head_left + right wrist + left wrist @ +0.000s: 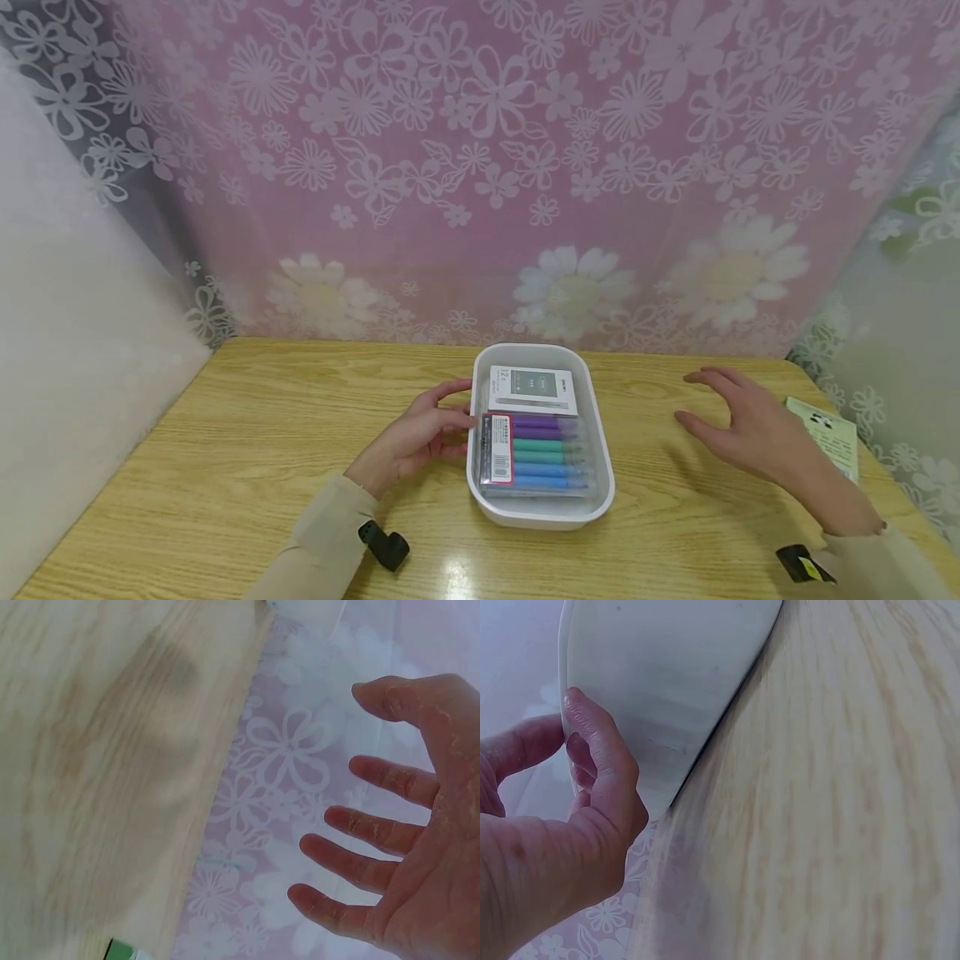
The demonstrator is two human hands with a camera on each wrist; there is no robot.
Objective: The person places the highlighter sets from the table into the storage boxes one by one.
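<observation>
A white plastic bin (542, 517) with rounded corners stands on the wooden table. In it lie a white box (501, 392) with a grey label, printed with a pen, and a clear pack of markers (543, 452) in purple, green and blue. My left hand (420, 433) holds the bin's left rim, its curled fingers against the outer wall in the left wrist view. My right hand (757, 433) is raised over the table to the right of the bin, fingers spread and nothing in them. Behind its wrist a pale green booklet or pack (843, 442) with a panda picture is partly hidden.
The wooden table (247, 467) ends at the back against a pink floral curtain (450, 192). More floral sheeting hangs at the right side, and a pale sheet (82, 333) at the left. The green pack lies close to the table's right edge.
</observation>
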